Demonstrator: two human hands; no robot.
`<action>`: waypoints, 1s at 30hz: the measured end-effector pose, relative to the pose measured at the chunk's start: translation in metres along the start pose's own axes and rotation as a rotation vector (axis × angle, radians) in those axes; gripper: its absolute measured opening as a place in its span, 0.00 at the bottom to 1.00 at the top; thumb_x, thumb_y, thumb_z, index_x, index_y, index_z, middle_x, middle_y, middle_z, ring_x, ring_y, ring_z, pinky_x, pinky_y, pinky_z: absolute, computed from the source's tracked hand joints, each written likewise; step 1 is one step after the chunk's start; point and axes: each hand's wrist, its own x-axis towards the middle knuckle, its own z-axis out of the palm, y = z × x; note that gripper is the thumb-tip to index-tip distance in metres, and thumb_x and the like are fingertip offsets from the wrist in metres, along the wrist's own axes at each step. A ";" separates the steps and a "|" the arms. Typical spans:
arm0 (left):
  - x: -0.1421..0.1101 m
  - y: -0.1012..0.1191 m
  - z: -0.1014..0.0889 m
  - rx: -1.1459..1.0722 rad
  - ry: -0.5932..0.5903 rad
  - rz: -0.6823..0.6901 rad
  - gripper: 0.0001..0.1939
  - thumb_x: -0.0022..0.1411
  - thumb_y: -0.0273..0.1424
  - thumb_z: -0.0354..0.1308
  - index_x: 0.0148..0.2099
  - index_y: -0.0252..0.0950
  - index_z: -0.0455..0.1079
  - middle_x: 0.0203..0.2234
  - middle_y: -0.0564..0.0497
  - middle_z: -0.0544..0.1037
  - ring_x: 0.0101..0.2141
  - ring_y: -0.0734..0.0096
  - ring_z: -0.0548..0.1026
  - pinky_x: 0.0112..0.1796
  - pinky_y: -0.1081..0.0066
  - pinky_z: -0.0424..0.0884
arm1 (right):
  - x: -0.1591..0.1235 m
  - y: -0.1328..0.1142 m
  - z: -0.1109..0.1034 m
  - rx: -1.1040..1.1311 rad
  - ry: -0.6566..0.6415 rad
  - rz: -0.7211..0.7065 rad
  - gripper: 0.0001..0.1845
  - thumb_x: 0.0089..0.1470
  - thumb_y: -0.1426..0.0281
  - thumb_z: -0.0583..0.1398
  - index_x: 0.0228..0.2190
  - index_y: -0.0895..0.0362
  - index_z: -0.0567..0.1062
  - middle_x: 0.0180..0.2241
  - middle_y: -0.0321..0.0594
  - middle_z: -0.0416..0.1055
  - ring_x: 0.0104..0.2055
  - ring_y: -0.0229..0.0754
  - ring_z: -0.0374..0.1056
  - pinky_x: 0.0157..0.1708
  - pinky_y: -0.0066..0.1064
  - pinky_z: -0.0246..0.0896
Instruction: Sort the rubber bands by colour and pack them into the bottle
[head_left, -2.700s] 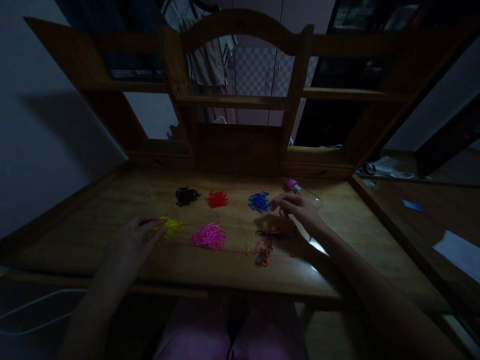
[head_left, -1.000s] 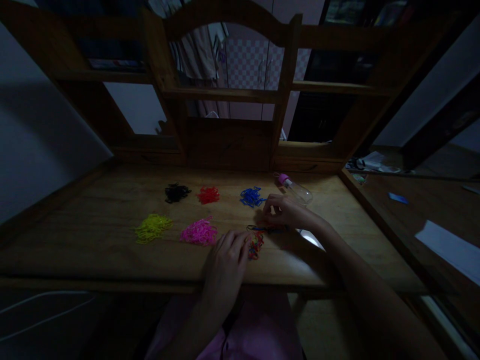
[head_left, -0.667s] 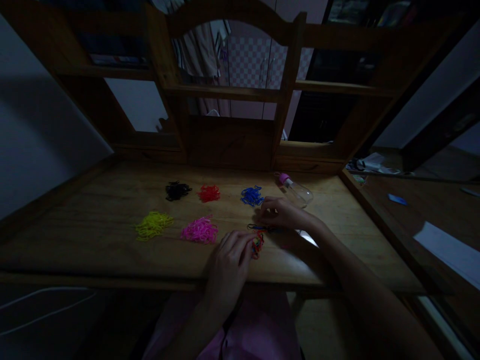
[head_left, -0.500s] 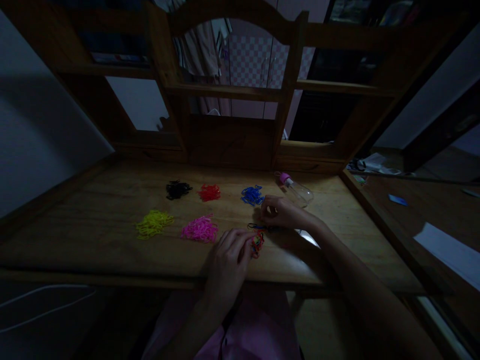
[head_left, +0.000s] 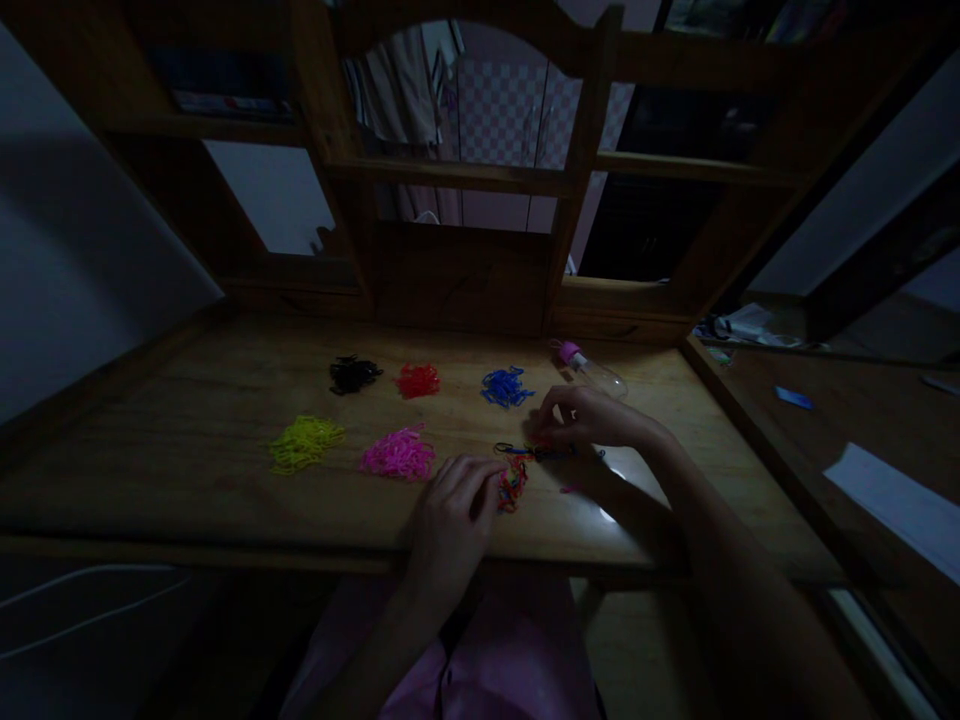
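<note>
My left hand rests at the near side of the desk, fingertips pinched together against a small mixed-colour heap of rubber bands. What it pinches is hidden. My right hand hovers just beyond, its thumb and index finger closed above a loose line of dark and red rubber bands; a hint of red shows under the fingertips, too dim to make out. Sorted piles lie to the left and behind: yellow rubber bands, pink rubber bands, black rubber bands, red rubber bands and blue rubber bands.
A clear bottle with a pink cap lies behind my right hand. The wooden shelf unit closes off the desk's back. On the side surface at right are white paper and a blue card. The room is dim.
My left hand has left the yellow pile and come right to the mixed heap. My right hand has drawn nearer from the blue pile, lately shifting slightly right over the line of bands.
</note>
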 end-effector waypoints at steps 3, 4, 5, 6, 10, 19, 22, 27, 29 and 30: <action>0.002 0.001 0.000 0.001 0.001 -0.001 0.09 0.67 0.26 0.53 0.44 0.41 0.74 0.39 0.51 0.77 0.42 0.66 0.74 0.45 0.66 0.69 | 0.004 -0.005 0.006 0.008 -0.027 0.027 0.13 0.52 0.60 0.66 0.35 0.56 0.79 0.33 0.39 0.76 0.32 0.39 0.69 0.30 0.27 0.58; 0.002 0.002 -0.001 0.005 -0.002 -0.001 0.09 0.67 0.26 0.53 0.44 0.40 0.74 0.38 0.51 0.77 0.42 0.66 0.74 0.45 0.66 0.69 | 0.005 -0.006 0.008 0.003 -0.035 0.038 0.13 0.51 0.60 0.66 0.34 0.57 0.79 0.33 0.39 0.76 0.32 0.39 0.69 0.29 0.27 0.58; 0.002 0.002 -0.001 0.009 -0.010 0.000 0.09 0.67 0.25 0.53 0.44 0.40 0.73 0.38 0.51 0.77 0.42 0.66 0.74 0.45 0.66 0.69 | 0.006 -0.007 0.009 -0.007 -0.036 0.050 0.13 0.50 0.60 0.66 0.33 0.57 0.79 0.32 0.39 0.76 0.31 0.39 0.69 0.29 0.27 0.57; 0.002 0.003 -0.001 0.013 -0.018 0.001 0.09 0.67 0.25 0.53 0.44 0.40 0.73 0.39 0.51 0.77 0.43 0.66 0.74 0.45 0.66 0.69 | 0.007 -0.007 0.010 -0.021 -0.031 0.062 0.12 0.50 0.61 0.67 0.32 0.57 0.79 0.31 0.39 0.75 0.31 0.39 0.68 0.28 0.27 0.57; 0.001 0.003 -0.002 0.019 -0.030 0.001 0.09 0.67 0.25 0.53 0.44 0.40 0.73 0.39 0.51 0.77 0.43 0.66 0.73 0.46 0.65 0.68 | 0.003 -0.005 0.003 -0.076 0.057 0.078 0.08 0.49 0.66 0.66 0.31 0.57 0.78 0.29 0.38 0.74 0.29 0.37 0.66 0.28 0.27 0.55; 0.000 0.001 -0.003 0.018 -0.015 0.005 0.08 0.67 0.26 0.53 0.43 0.40 0.73 0.38 0.50 0.77 0.42 0.65 0.74 0.46 0.65 0.69 | -0.008 0.004 -0.010 -0.059 0.014 0.069 0.07 0.49 0.68 0.65 0.32 0.57 0.77 0.31 0.39 0.76 0.31 0.39 0.67 0.29 0.28 0.57; 0.000 0.001 -0.003 0.014 -0.016 0.002 0.09 0.67 0.25 0.53 0.43 0.40 0.73 0.39 0.50 0.77 0.42 0.65 0.74 0.46 0.65 0.69 | -0.006 0.001 -0.003 -0.045 -0.016 0.064 0.10 0.46 0.70 0.66 0.35 0.56 0.77 0.34 0.39 0.76 0.32 0.39 0.69 0.30 0.28 0.58; 0.000 0.000 -0.002 0.019 -0.041 0.001 0.09 0.67 0.25 0.53 0.44 0.40 0.73 0.39 0.51 0.77 0.43 0.66 0.73 0.47 0.65 0.68 | -0.004 -0.005 0.002 -0.091 -0.037 0.083 0.08 0.45 0.72 0.65 0.33 0.57 0.78 0.31 0.39 0.76 0.30 0.39 0.69 0.30 0.28 0.59; 0.000 -0.001 -0.002 0.018 -0.044 -0.002 0.09 0.67 0.25 0.53 0.44 0.40 0.73 0.39 0.51 0.77 0.43 0.66 0.73 0.47 0.64 0.68 | -0.003 -0.004 0.001 -0.080 -0.045 0.089 0.06 0.46 0.72 0.64 0.31 0.57 0.78 0.30 0.38 0.76 0.30 0.39 0.69 0.29 0.27 0.58; 0.000 -0.001 -0.002 0.018 -0.043 -0.002 0.09 0.67 0.25 0.53 0.44 0.40 0.73 0.39 0.51 0.77 0.43 0.66 0.73 0.47 0.64 0.68 | -0.004 -0.003 0.000 -0.070 -0.043 0.088 0.05 0.46 0.72 0.64 0.30 0.57 0.78 0.29 0.38 0.76 0.30 0.38 0.69 0.29 0.27 0.58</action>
